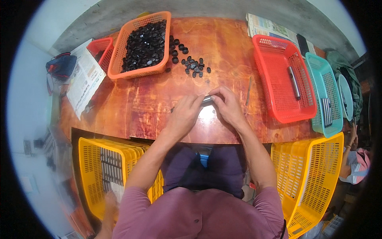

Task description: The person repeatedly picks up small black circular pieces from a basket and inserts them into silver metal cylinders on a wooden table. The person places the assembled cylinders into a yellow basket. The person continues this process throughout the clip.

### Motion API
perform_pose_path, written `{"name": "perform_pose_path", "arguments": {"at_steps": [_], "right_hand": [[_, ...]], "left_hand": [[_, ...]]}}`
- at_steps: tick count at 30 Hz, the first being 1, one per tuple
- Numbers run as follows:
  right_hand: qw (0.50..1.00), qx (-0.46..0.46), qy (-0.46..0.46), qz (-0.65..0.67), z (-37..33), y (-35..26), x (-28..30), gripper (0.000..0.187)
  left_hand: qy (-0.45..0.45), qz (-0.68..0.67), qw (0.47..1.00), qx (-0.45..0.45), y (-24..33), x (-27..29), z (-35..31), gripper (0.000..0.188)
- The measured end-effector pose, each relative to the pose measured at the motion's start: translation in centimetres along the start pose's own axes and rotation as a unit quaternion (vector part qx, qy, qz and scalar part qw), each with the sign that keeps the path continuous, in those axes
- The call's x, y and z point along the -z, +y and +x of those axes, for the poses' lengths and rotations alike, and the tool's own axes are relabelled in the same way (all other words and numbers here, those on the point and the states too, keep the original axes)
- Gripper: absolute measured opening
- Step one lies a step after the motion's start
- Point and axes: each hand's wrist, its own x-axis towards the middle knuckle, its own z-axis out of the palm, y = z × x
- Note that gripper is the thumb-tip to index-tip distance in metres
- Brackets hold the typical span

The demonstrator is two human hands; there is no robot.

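A silver-grey metal tube [207,100] lies level across the middle of the table, held at both ends. My left hand [185,112] is closed round its left part, and a small dark tip shows beyond that hand. On the tube's right end, the fingers of my right hand [227,104] are pressed together with the thumb. Just beyond my hands lies a loose group of black oval caps [194,65]. To the right of my right hand rests a thin metal rod [249,91]. My fingers hide most of the tube's ends.
An orange basket [113,71] full of black caps stands back left. At right, a red basket [274,113] holds one tube and a teal basket [334,129] several. Yellow crates [84,159] flank my legs below the table. Another person [356,165] sits far right.
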Motion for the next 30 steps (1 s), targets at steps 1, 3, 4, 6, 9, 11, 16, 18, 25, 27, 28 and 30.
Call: {"name": "perform_pose_path", "arguments": {"at_steps": [1,3,4,6,9,11,16,18,25,27,28,30], "right_hand": [[1.000,-0.002,-0.006,-0.001,0.0,-0.3,0.1,0.013],[1.000,0.007,-0.014,-0.017,-0.3,-0.2,0.4,0.013],[0.999,0.011,-0.018,-0.024,-0.5,-0.1,0.4,0.012],[1.000,0.019,-0.015,-0.014,-1.0,-0.3,0.4,0.012],[0.999,0.030,-0.013,-0.008,-1.3,-0.5,0.5,0.012],[0.999,0.029,-0.012,-0.008,-1.5,-0.6,0.5,0.012],[0.999,0.032,-0.003,-0.023,-1.6,0.1,0.4,0.011],[0.999,0.043,-0.003,-0.025,-1.6,0.2,0.5,0.011],[0.993,-0.011,-0.015,-0.120,1.6,-2.3,0.6,0.019],[0.987,0.001,0.009,-0.160,3.3,-2.5,-0.7,0.021],[0.983,0.005,0.024,-0.182,3.9,-2.5,-1.2,0.022],[0.966,0.028,0.026,-0.254,4.5,-1.1,-2.7,0.022]], "left_hand": [[0.001,0.000,1.000,-0.004,0.0,0.0,0.0,0.035],[0.001,0.000,1.000,-0.011,0.0,0.1,-0.2,0.035],[-0.001,-0.002,1.000,-0.008,0.1,0.1,-0.3,0.035],[-0.006,-0.005,1.000,-0.002,0.4,0.1,-0.5,0.036],[0.004,-0.017,1.000,0.015,0.8,0.0,-0.7,0.036],[-0.004,-0.029,0.999,0.024,0.4,-0.2,-0.8,0.035],[-0.015,0.053,0.998,-0.011,0.9,1.1,0.4,0.031],[-0.017,0.058,0.998,-0.014,0.8,1.0,0.2,0.029],[0.008,-0.013,1.000,-0.010,-0.2,0.3,-0.2,0.026],[0.014,-0.009,1.000,-0.019,-0.3,0.5,-0.3,0.025],[0.012,-0.004,1.000,-0.022,-0.4,0.4,-0.3,0.026],[0.011,0.007,1.000,-0.026,-0.6,0.3,-0.4,0.029]]}}
